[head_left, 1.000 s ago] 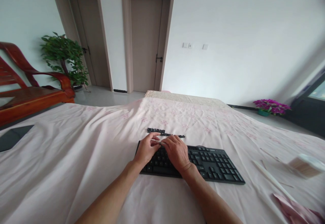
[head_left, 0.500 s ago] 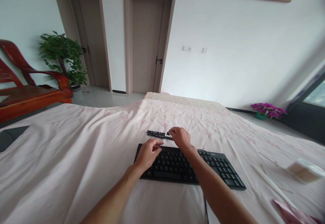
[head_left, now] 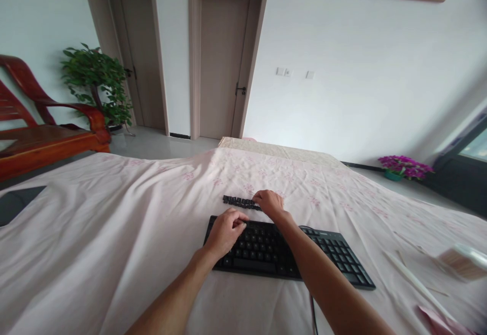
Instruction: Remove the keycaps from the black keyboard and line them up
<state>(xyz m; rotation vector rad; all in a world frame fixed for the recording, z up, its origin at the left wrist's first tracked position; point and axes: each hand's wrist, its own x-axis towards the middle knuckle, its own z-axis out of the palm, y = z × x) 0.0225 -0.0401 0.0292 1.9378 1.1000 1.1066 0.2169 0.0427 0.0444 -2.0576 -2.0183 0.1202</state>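
Observation:
A black keyboard (head_left: 258, 264) lies on the pink flowered cloth, its upper left part under my left hand (head_left: 227, 231). The thumb and fingers of that hand are pinched together just over the top key rows; whatever is between them is too small to make out. Beyond the keyboard, loose black keycaps (head_left: 239, 201) lie lined up in short rows on the cloth. My right hand (head_left: 271, 203) is at the right end of these rows, its bent fingertips closed on a keycap there. Its forearm crosses above the keyboard and hides some keys.
At the right lie a clear tub of cotton swabs (head_left: 462, 261), several loose thin sticks, a white strip (head_left: 418, 282) and a pink cloth piece (head_left: 437, 322). A dark flat object (head_left: 19, 203) is at the left edge. A black cable (head_left: 313, 309) runs toward me.
My right hand has brought a keycap against the end of the upper row, where a gap showed before. My left hand has moved slightly right over the keyboard, still pinched. The view has shifted a little.

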